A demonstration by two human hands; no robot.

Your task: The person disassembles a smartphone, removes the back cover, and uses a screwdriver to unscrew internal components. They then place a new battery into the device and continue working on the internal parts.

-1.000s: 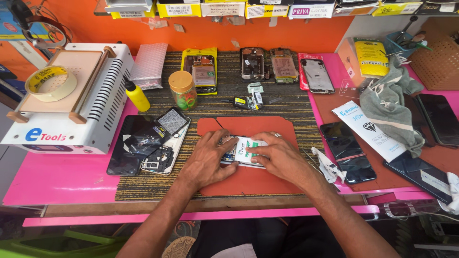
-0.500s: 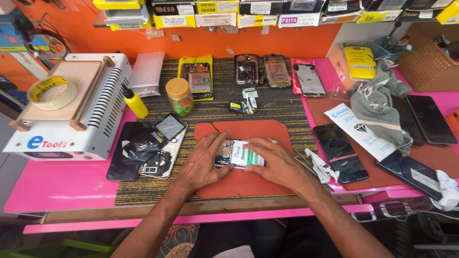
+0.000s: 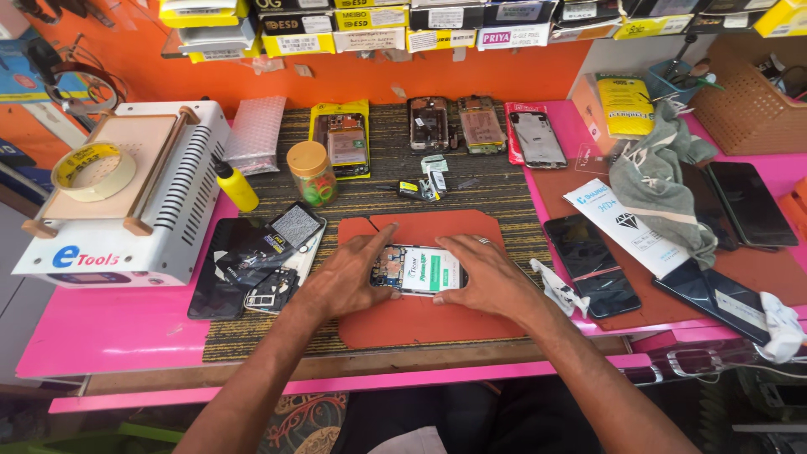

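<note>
1. Centrally, one opened phone (image 3: 418,269) lies flat on a rust-red rubbery mat (image 3: 437,324) with clipped corners; its back is off, showing a circuit board at the left end and a white-and-green battery.
2. Two hands work it. The left hand (image 3: 345,282) presses on the phone's left end, index finger stretched out flat over the mat, so its fingers are spread. The right hand (image 3: 487,282), a ring on one finger, cups the right end with its fingers curled around the edge.
3. Four more stripped phone bodies (image 3: 445,124) lie in a row at the back of a woven, striped cloth: one in a yellow case, two bare, one in a red case.
4. One yellow squeeze bottle (image 3: 235,187) and one small jar (image 3: 311,172) with a tan lid stand left of the mat.
5. One boxy white metal machine (image 3: 134,219) with slotted vents carries one roll of yellow tape (image 3: 92,170).
6. One crumpled grey cloth (image 3: 660,181) lies to the right, beside several dark glass screens (image 3: 588,261).
</note>
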